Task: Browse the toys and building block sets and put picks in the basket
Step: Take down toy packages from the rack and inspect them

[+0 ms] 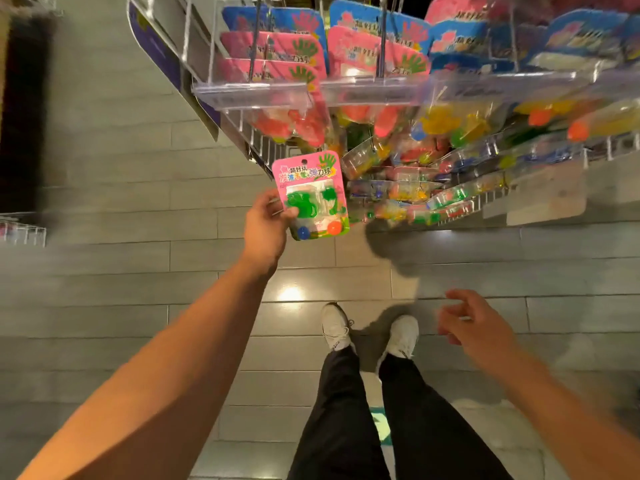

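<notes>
Left hand (pixel 265 225) pinches pink toy card (pixel 310 197) by its left edge, thumb across front; card upright, held out at 12 o'clock, just below hanging rack (pixel 381 91) of similar packs. Right hand (pixel 474 323) at 4 o'clock, blurred, fingers loosely curled, holding nothing. White shoes (pixel 367 332) on tiled floor (pixel 104 271).

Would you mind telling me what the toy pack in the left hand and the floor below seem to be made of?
Toy pack, held by the left hand: apparently a glossy printed pink card backing with a clear plastic blister, since the green toy and two balls show through it. Floor: probably grey plank-shaped tile or laminate with a semi-gloss finish, as it reflects a ceiling light near the shoes; which one is unclear.
</notes>
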